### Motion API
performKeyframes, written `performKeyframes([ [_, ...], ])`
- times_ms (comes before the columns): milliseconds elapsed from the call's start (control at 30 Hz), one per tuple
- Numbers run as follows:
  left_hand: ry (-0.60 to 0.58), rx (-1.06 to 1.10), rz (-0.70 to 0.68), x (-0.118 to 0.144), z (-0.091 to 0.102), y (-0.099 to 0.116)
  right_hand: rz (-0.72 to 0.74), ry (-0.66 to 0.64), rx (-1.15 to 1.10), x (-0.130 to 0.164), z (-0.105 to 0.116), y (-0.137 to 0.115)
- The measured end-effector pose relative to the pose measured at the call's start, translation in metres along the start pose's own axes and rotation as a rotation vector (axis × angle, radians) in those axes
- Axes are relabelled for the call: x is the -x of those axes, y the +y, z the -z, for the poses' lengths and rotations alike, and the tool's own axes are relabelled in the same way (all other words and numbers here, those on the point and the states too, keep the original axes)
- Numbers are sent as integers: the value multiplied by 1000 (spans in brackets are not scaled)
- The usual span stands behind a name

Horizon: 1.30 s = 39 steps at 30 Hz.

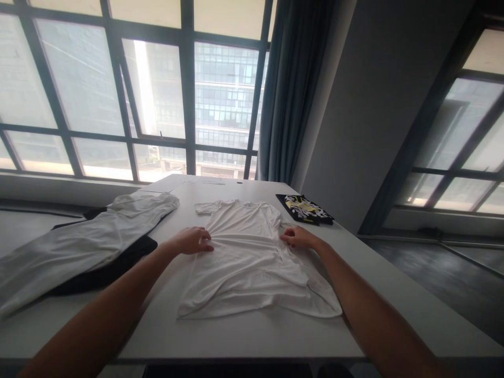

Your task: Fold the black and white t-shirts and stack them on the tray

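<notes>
A white T-shirt point(240, 262) lies spread on the white table in front of me, its collar at the far end and its hem towards me. Straight creases run across its chest from one hand to the other. At its left side, my left hand point(192, 240) has its fingers curled onto the cloth and grips the edge. My right hand point(298, 237) pinches the fabric at the opposite side, near the right sleeve. The lower right part of the shirt is rumpled, with a loose fold fanning out to the hem.
White clothing point(98, 231) lies heaped over something black point(106, 268) on the left. A folded black garment with a white and yellow print point(305, 209) rests near the right edge of the table point(394, 310). Windows and a dark curtain point(295, 94) stand behind.
</notes>
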<state>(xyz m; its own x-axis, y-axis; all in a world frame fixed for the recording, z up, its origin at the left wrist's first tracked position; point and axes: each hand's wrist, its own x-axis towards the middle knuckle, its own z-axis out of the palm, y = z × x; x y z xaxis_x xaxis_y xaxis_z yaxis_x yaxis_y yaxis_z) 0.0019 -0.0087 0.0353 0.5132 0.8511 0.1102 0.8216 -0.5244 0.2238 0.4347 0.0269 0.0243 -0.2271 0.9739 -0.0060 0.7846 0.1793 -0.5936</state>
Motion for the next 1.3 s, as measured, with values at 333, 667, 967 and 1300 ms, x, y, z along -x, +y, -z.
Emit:
performKeyframes([
  [333, 77, -47, 2, -11, -15, -2, 158, 129, 308, -8, -24, -21],
  [667, -359, 138, 103, 8, 12, -19, -143, 58, 261, -4, 10, 25],
  [967, 208, -97, 71, -9, -17, -23, 94, 378, 289, -21, -13, 25],
  [1300, -61, -115, 260, -15, -34, -29, 23, 156, 411, -33, -37, 22],
])
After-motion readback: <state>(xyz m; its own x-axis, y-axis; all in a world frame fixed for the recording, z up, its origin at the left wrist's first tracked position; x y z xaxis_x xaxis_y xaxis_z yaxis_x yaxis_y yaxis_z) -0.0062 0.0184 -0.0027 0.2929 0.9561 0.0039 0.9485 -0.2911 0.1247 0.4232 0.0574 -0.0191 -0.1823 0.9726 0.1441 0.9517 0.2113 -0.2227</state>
